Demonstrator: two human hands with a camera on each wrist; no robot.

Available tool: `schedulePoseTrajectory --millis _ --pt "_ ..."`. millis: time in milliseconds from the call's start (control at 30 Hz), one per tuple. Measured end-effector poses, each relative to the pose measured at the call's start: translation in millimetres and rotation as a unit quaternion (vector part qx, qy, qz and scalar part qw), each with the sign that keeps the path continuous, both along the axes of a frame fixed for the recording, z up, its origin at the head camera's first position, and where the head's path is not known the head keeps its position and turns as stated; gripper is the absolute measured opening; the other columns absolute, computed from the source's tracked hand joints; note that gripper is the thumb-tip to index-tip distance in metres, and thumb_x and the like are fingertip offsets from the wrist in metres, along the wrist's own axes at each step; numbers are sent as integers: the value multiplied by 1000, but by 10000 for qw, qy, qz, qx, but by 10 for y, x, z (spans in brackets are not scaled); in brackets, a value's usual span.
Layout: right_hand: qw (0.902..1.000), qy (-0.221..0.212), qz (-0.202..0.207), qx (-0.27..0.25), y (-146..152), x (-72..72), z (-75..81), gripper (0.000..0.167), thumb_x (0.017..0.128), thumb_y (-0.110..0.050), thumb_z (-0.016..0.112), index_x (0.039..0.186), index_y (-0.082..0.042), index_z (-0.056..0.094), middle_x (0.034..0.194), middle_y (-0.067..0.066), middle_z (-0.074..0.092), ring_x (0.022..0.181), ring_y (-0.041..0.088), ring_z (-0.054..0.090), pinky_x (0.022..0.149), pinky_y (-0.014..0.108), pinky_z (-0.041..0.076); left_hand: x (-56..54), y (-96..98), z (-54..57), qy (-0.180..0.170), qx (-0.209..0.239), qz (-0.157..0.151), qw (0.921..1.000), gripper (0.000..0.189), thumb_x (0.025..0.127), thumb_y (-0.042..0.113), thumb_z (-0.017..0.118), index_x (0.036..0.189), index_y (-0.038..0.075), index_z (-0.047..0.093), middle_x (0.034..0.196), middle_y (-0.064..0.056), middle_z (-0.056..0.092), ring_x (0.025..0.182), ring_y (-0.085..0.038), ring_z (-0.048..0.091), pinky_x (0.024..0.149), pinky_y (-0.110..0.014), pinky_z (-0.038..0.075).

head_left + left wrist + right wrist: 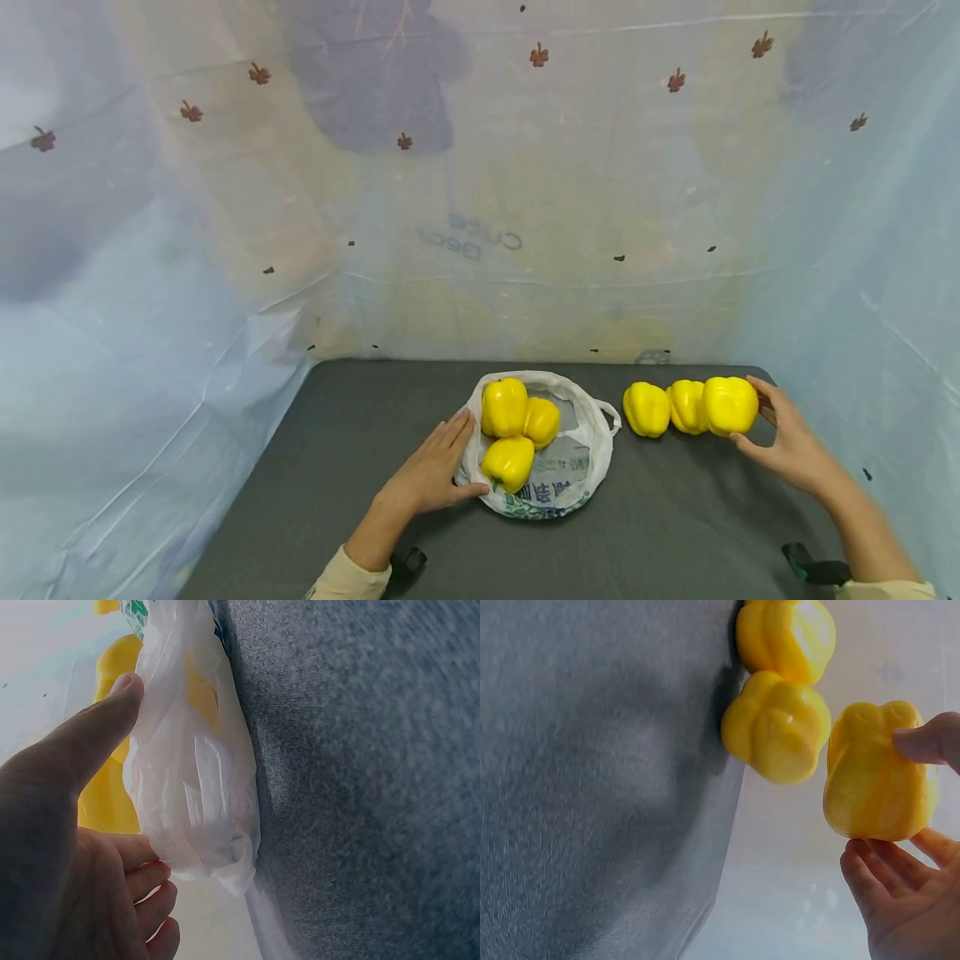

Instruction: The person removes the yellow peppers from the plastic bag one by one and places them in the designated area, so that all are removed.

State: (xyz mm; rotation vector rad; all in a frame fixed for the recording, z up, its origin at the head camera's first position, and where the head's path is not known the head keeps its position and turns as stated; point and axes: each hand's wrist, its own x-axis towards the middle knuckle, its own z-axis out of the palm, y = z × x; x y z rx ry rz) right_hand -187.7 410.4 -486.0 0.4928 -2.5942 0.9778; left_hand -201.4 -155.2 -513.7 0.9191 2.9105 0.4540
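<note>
A white plastic bag (599,467) with a rolled-open mouth stands on the dark table, three yellow bell peppers (504,407) inside it. My left hand (433,471) rests against the bag's left side, fingers extended and thumb at the near rim. In the left wrist view, the thumb (105,720) lies at the bag's rim and the other fingers touch its side. My right hand (787,442) grips a yellow bell pepper (731,406) between thumb and fingers. The right wrist view shows this held pepper (877,776) raised off the table, beside two other peppers.
Two more yellow bell peppers, one at the left (647,409) and one in the middle (686,407), sit right of the bag. A bag handle loop (611,417) sticks out toward them. Patterned plastic sheeting (570,208) hangs behind and beside the dark table (360,417).
</note>
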Motion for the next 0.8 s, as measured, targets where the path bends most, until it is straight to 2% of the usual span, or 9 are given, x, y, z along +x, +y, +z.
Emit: schedulePoseTrajectory --millis 300,567,800 --pt "9991 -305 -296 -38 109 -39 -15 99 92 3 81 165 11 14 152 45 29 130 66 37 96 -10 18 -1 5 -3 -7 -100 54 9999 112 97 63 72 170 -2 18 179 -18 14 166 -35 16 134 -55 18" --pt "9979 -479 -440 -38 194 -67 -67 99 94 2 79 165 13 12 152 48 27 131 70 36 94 -11 17 -7 4 -11 -43 -96 97 9999 112 97 63 72 171 -1 17 179 -17 14 166 -34 16 134 -53 17" --pt "9965 -693 -460 -54 293 -124 -155 98 96 -3 79 165 14 11 152 50 27 131 74 37 94 -10 22 -9 6 -21 -7 -159 109 9998 114 96 64 72 171 0 16 180 -16 13 166 -32 15 135 -51 16"
